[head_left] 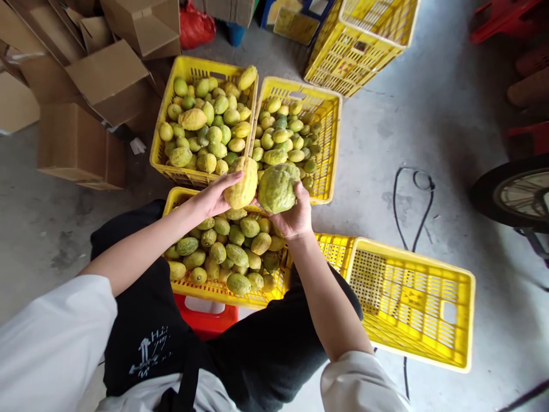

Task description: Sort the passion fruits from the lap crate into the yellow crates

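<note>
My left hand (215, 197) is closed around a large yellow citron (242, 183) with ridged skin. Right beside it, my right hand (295, 216) grips a bigger green, bumpy citron (278, 189) from below and the right. Both fruits are held up side by side above a near yellow crate (274, 289), which holds many smaller green-yellow citrons (237, 255). Beyond my hands stand a left yellow crate (182, 174) heaped with yellow and green fruits, and a right yellow crate (329, 143) partly filled with smaller ones. Parts of the fingers are hidden behind the held fruits.
A yellow crate (412, 297) lies to my right. Stacked yellow crates (343, 60) stand at the back. Cardboard boxes (72, 143) pile up at left. A black cable (397, 212) and a wheel (521, 191) are at right. A red stool (206, 317) shows between my legs.
</note>
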Motion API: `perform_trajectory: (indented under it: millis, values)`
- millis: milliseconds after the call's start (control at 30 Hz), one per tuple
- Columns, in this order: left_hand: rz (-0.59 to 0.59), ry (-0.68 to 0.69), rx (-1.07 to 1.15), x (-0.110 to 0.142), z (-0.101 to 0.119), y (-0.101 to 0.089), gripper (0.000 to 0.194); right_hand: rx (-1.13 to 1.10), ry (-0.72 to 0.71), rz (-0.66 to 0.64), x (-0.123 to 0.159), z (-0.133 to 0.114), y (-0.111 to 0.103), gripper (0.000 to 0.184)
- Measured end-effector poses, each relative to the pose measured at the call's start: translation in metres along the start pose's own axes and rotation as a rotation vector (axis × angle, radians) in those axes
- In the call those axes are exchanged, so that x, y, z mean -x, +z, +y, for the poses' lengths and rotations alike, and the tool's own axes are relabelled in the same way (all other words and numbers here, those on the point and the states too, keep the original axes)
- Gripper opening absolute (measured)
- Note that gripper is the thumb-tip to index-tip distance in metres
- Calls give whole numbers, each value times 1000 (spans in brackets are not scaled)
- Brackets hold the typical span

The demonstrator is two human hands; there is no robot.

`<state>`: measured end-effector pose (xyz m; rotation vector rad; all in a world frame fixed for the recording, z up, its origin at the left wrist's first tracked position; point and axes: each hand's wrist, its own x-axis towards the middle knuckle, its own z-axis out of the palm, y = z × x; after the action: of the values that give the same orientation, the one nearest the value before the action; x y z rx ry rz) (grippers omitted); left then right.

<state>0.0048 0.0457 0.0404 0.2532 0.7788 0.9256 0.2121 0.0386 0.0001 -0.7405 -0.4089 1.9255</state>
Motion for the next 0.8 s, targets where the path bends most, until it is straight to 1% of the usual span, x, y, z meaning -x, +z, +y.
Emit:
perform_trajectory:
  millis: [100, 167, 300, 400, 500, 567, 667, 800]
  values:
    - [7, -18, -46, -1, -2, -3, 59, 16, 21, 31, 1, 1, 2, 59]
    - [8, -27, -59, -1, -1, -1, 62, 26, 34, 63, 0, 0, 5, 57]
    - [49, 12, 3, 2, 4, 7, 55, 38, 30, 102, 2, -5, 12, 58]
    - [67, 43, 89, 3, 7, 10, 51, -9, 23, 76, 6, -11, 17, 65]
    - [61, 47, 127, 1, 9, 7, 52, -82, 25, 32, 7, -16, 20, 70]
    - [48, 48, 119, 0, 8, 5, 53, -103, 14, 22, 6, -17, 20, 68]
    - [37, 57, 71, 0, 3, 4, 56, -70, -7, 47, 4, -15, 18, 60]
    - [57, 55, 19, -1, -6, 4, 59, -18, 42, 38, 1, -9, 16, 56]
